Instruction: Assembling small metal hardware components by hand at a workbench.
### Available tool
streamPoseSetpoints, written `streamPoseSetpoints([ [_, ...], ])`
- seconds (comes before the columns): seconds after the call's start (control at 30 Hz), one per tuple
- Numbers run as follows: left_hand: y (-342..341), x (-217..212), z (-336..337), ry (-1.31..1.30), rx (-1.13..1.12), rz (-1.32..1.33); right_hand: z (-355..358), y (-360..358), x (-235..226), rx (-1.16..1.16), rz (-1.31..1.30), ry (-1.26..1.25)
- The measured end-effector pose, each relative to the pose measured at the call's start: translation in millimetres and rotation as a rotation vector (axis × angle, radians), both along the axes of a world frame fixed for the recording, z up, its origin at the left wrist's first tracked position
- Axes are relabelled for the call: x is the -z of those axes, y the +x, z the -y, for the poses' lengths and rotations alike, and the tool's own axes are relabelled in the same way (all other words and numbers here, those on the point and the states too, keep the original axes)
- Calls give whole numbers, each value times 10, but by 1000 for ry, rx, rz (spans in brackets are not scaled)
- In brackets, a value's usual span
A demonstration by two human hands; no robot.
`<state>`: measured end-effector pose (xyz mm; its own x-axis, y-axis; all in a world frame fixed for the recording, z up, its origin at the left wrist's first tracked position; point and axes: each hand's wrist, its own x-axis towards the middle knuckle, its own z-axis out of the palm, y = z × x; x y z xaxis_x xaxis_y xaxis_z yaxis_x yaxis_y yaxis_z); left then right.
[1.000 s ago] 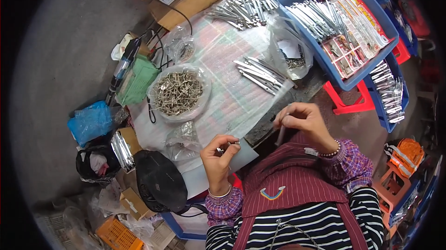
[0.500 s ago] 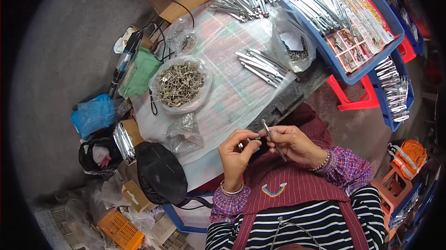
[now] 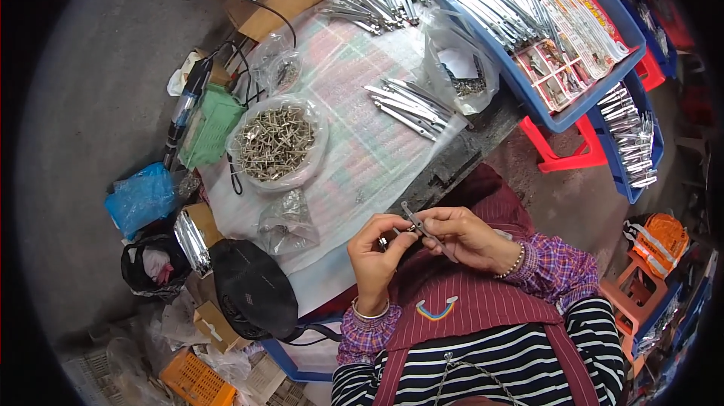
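- Right hand (image 3: 471, 240): thumb and fingers closed on a slender, flat grey metal bar (image 3: 412, 215), tilted across the lap; held partway along, which seems to leave its far end free for the left fingertips.
- Left hand (image 3: 379, 248): thumb and forefinger pinched narrow against the bar; small shiny metal parts (image 3: 383, 243) tucked within the curled fingers, probably to keep spares close. Whether a pin sits between the tips is too small to tell.
- Maroon pinstriped apron (image 3: 460, 289): directly beneath both hands, likely a guard for clothing.
- Small crumpled clear plastic bag (image 3: 289, 229): on the table, beyond the left hand.
- Mound of brassy and silver metal pins (image 3: 273, 144): in a round plastic-lined tub, left side, apparently within easy reach.
- Loose fan of flat silver metal bars (image 3: 411, 108): near the table's close edge, roughly aligned, presumably for simple picking up.
- Deep blue plastic crate (image 3: 562, 127): far right, bearing more bars, above a red plastic stool (image 3: 566, 159).
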<state>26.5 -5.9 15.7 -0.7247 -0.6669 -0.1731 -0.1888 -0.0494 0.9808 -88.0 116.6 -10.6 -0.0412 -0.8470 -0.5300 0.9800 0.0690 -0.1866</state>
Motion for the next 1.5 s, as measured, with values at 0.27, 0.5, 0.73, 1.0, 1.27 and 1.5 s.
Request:
streamPoseSetpoints([
  [0.27, -42, 36, 1, -3, 42, 20, -18, -58, -16, -9, 1, 2],
  [0.5, -27, 22, 19, -51, 64, -39, -29, -58, 17, -57, 16, 28],
  [0.73, -17, 34, 36, -31, 75, -43, -36, -85, 22, -117, -2, 31],
  [1.0, -7, -17, 57, 105, 128, -9, -64, -95, 36, -153, -2, -12],
  [1.27, 37, 11, 51, 343, 67, 8, -61, -87, 41, -186, 4, -48],
  [1.5, 46, 14, 83, 391, 108, 11, -63, -107, 15, -247, -35, -47],
])
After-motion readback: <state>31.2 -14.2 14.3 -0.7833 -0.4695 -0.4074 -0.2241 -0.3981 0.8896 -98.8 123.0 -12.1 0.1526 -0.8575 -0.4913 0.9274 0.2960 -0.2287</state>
